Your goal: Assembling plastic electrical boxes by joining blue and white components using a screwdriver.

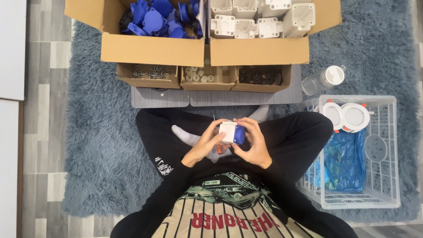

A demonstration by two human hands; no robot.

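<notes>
Item: small white housing [228,131] with a blue cap [239,135] seated on its right end, held over the crossed legs, left hand [203,145] and right hand [254,144] closed together on it from either side. Ahead of the hands: carton of blue caps [154,17], carton of white housings [260,20], three small trays of fasteners [152,72]; off the right hand, a white wire basket [387,132] with finished round pieces. Handling note, as judgement: the left hand should brace the housing while the right presses the cap square, not tilted.
</notes>
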